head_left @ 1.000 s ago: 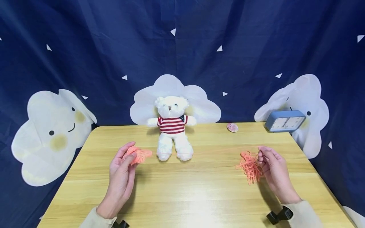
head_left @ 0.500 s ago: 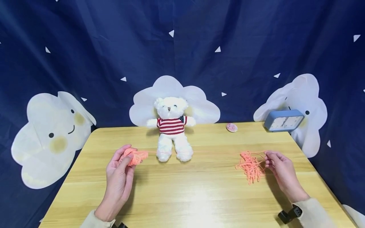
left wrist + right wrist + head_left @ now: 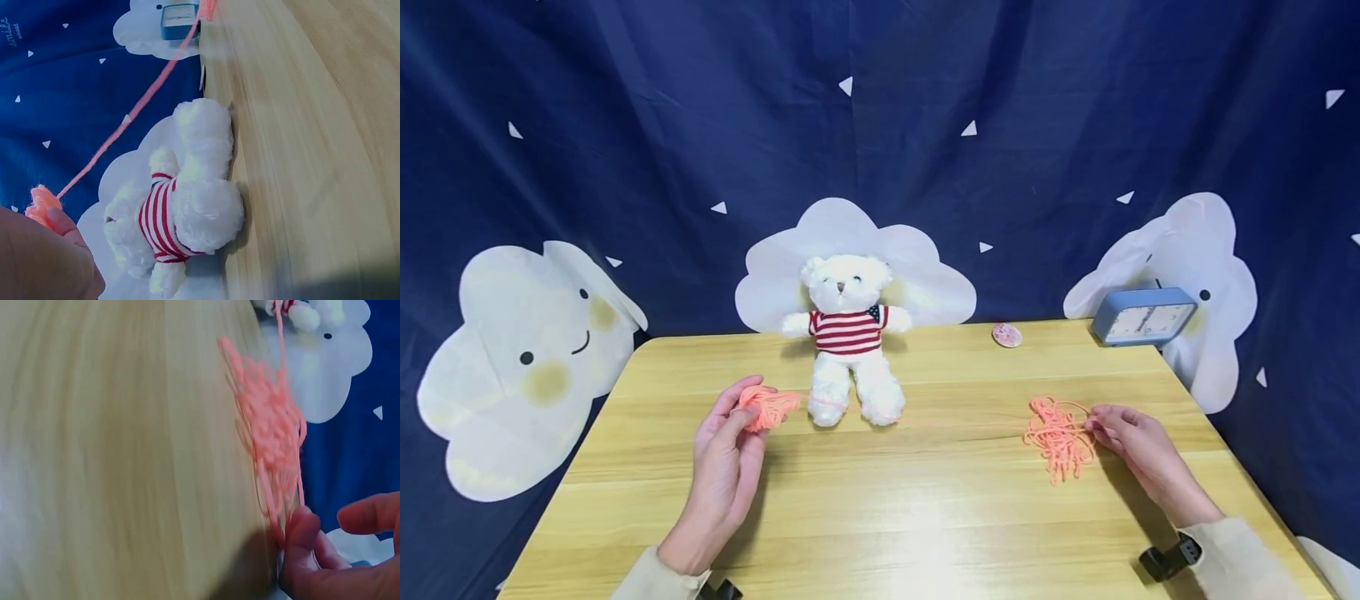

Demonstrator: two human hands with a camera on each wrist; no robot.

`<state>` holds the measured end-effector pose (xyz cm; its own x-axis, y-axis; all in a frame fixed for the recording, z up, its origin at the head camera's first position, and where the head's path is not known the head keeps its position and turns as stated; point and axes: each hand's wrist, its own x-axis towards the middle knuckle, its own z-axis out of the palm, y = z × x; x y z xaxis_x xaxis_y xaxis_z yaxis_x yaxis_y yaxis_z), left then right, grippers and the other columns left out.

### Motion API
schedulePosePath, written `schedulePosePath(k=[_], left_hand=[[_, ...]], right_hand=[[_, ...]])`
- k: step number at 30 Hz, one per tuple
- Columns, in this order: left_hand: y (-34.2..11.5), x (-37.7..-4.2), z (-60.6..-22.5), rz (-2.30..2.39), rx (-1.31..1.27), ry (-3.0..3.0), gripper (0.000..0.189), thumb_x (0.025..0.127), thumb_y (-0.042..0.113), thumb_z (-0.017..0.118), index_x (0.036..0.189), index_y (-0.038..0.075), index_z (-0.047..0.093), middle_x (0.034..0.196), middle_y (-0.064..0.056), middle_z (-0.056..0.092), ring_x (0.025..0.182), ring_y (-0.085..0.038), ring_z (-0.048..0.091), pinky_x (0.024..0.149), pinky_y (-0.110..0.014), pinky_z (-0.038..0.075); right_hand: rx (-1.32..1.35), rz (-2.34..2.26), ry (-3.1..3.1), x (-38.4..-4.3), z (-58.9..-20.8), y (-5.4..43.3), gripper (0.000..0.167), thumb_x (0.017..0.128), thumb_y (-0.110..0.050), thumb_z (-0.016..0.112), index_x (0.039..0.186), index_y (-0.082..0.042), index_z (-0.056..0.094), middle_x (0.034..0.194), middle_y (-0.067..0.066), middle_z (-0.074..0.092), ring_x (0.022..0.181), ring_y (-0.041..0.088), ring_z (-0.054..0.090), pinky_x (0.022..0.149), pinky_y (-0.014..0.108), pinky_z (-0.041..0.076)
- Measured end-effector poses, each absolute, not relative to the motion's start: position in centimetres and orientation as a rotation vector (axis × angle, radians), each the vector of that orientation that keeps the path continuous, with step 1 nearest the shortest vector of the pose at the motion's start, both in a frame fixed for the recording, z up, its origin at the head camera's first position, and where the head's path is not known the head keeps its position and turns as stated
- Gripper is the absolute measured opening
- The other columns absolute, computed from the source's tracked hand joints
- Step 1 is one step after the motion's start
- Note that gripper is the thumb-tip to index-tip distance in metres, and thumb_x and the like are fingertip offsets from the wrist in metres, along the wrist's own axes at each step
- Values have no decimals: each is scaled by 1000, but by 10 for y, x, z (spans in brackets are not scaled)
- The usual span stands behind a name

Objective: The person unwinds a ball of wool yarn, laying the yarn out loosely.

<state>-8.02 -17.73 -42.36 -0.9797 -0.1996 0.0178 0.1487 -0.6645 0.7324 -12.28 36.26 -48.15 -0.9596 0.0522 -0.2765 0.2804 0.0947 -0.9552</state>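
Note:
My left hand (image 3: 724, 462) grips a bundle of coral yarn (image 3: 772, 407) above the left half of the table. From the bundle a single strand (image 3: 147, 97) runs across to a loose, looped heap of the same yarn (image 3: 1054, 446) on the right side. Beside that heap, my right hand (image 3: 1138, 454) pinches yarn at the heap's right edge with thumb and finger. In the right wrist view another finger (image 3: 369, 512) is raised off the yarn. The strand passes in front of the feet of a white teddy bear (image 3: 847, 332) in a striped shirt.
The teddy bear sits at the table's back edge, left of centre. A small round pink disc (image 3: 1007, 335) lies at the back, and a blue clock (image 3: 1144, 317) stands in the back right corner. A dark blue curtain (image 3: 917, 150) hangs behind the wooden table (image 3: 880, 500).
My right hand has moved right and slightly down, drawing a loop of yarn out from the heap. My left hand, still holding the bundle, has shifted slightly. The strand between them now hangs lower.

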Motion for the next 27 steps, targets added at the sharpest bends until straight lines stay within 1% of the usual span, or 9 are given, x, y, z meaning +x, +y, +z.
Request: schedulePosePath(k=[4, 6, 8, 11, 14, 16, 20, 24, 27], left_hand=[[-173, -83, -423, -2708, 91, -1231, 37, 107, -15, 41, 139, -9, 58, 136, -16, 52, 120, -19, 60, 107, -29, 54], [-172, -83, -423, -2720, 95, -1236, 36, 108, -15, 42, 139, -7, 60, 135, -15, 52, 119, -19, 59, 107, -28, 54], [-171, -84, -422, -2726, 101, -1246, 36, 108, -15, 44, 138, -5, 62, 133, -15, 53, 117, -18, 59, 105, -27, 54], [-170, -84, -421, -2728, 119, -1252, 36, 107, -15, 47, 136, -2, 64, 130, -14, 55, 114, -17, 60, 102, -25, 56], [-169, -84, -421, -2719, 131, -1276, 37, 106, -16, 49, 137, -2, 63, 126, -11, 55, 108, -14, 59, 96, -22, 56], [-169, -83, -420, -2713, 137, -1285, 37, 105, -17, 51, 138, -3, 62, 123, -10, 56, 105, -13, 59, 93, -21, 57], [-168, -83, -420, -2715, 139, -1284, 39, 104, -18, 51, 140, -6, 59, 119, -9, 58, 100, -13, 60, 88, -20, 58], [-168, -82, -419, -2724, 126, -1269, 40, 105, -18, 51, 144, -9, 54, 121, -11, 59, 102, -14, 61, 91, -21, 58], [-169, -81, -418, -2731, 121, -1261, 41, 105, -17, 51, 146, -9, 52, 124, -11, 59, 105, -14, 62, 95, -22, 58]], right_hand=[[387, -2005, 2218, -119, -480, 355, 36, 116, -9, 46, 143, 16, 44, 104, -12, 68, 95, -1, 68, 86, 16, 57], [445, -2023, 2253, -116, -479, 349, 37, 116, -10, 47, 144, 13, 46, 103, -14, 67, 92, 1, 67, 83, 17, 58], [501, -2054, 2281, -112, -477, 341, 30, 115, -11, 49, 139, 5, 56, 99, -14, 67, 88, 3, 66, 77, 19, 58], [533, -2156, 2266, -108, -474, 324, 19, 113, -10, 54, 121, -12, 71, 98, -11, 69, 84, 7, 64, 71, 21, 57], [440, -2251, 2189, -105, -469, 300, 21, 112, -9, 58, 112, -20, 76, 102, -7, 70, 84, 8, 61, 69, 21, 55], [325, -2287, 2123, -104, -465, 283, 20, 112, -8, 58, 116, -17, 75, 108, -5, 71, 85, 9, 61, 71, 21, 56], [82, -2311, 1874, -106, -460, 252, 21, 112, -7, 56, 125, -6, 72, 122, 2, 72, 87, 10, 64, 79, 22, 58], [-68, -2200, 1718, -116, -460, 224, 29, 110, -7, 56, 136, 2, 66, 132, 6, 69, 94, 12, 67, 86, 24, 58], [-172, -2083, 1729, -122, -463, 201, 40, 108, -6, 58, 145, 8, 57, 136, 10, 65, 103, 18, 67, 93, 28, 58]])
